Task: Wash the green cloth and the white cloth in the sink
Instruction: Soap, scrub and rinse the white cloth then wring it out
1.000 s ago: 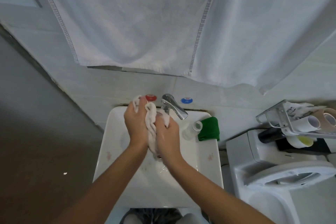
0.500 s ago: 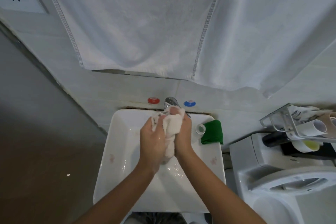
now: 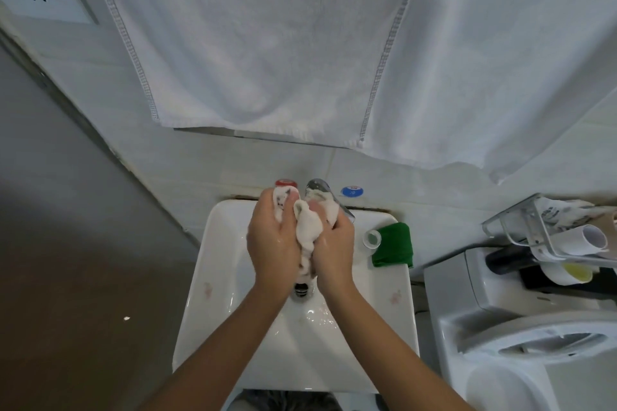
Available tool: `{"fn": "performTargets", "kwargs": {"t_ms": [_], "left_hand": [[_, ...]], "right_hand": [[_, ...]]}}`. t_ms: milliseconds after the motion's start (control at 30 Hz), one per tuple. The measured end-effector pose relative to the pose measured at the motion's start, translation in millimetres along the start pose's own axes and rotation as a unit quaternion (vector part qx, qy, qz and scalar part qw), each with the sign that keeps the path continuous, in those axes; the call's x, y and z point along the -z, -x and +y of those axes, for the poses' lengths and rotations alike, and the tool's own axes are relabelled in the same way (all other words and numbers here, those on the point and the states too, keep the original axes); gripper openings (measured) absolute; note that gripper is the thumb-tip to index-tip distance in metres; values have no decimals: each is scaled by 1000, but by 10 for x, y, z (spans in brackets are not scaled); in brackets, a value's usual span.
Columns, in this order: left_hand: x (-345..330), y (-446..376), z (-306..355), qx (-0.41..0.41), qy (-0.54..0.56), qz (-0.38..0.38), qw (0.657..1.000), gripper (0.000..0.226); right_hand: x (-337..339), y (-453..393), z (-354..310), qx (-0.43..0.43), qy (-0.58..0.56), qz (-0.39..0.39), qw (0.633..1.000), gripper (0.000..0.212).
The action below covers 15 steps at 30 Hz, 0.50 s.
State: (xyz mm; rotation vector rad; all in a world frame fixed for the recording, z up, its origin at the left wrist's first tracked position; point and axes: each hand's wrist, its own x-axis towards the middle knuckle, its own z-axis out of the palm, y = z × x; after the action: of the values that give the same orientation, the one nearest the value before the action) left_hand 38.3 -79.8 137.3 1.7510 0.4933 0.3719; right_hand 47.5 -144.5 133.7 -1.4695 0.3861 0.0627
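Both hands over the white sink (image 3: 213, 277), pressed in against each other with the white cloth (image 3: 309, 230) bunched between. Left hand (image 3: 273, 243) curled round the cloth's left side, a fold poking out above the fingers near the top. Right hand (image 3: 334, 247) curled round the cloth's right side, fingers wrapped over the upper bunch. Cloth wadded and crumpled, a tail hanging down between the palms. Wet shine on both hands.

Drain (image 3: 302, 289) just below the hands, partly hidden by the wrists. Water drops on the basin floor nearer than the drain. Chrome faucet (image 3: 317, 187) directly beyond the right hand's fingers, spout partly covered by cloth; whether touching, cannot tell. Red tap marker (image 3: 285, 182) beyond the left hand, blue tap marker (image 3: 352, 191) beyond and right of the right hand.

Green cloth (image 3: 394, 245) folded on the sink's back right corner, right of the right hand, apart from it. Small clear cup (image 3: 372, 238) between the right hand and the green cloth, just beside the cloth.

Big white towel (image 3: 283, 43) hanging on the wall above and beyond the hands. Metal rack (image 3: 521, 230) with paper rolls far right. Toilet (image 3: 534, 344) right of the right forearm, well apart.
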Motion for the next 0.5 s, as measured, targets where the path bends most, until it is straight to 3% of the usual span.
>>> {"fn": "performTargets", "kwargs": {"t_ms": [100,167,267,367,500], "left_hand": [[-173,407,9,-45,-11,-16,999,47],[-170,418,18,-62,-10,20,998,37],[-36,-13,-12,11,4,48,999,21],[1,-23,-43,16,-5,24,1000,29],[-82,298,64,2,39,34,999,25]], "right_hand": [[-32,-144,-105,15,-38,74,996,24],[-46,-101,-143,17,-56,41,997,24],[-64,164,-54,25,23,-14,999,17],[-56,95,-23,27,53,15,998,20],[-103,-101,-95,9,7,79,997,26]]}}
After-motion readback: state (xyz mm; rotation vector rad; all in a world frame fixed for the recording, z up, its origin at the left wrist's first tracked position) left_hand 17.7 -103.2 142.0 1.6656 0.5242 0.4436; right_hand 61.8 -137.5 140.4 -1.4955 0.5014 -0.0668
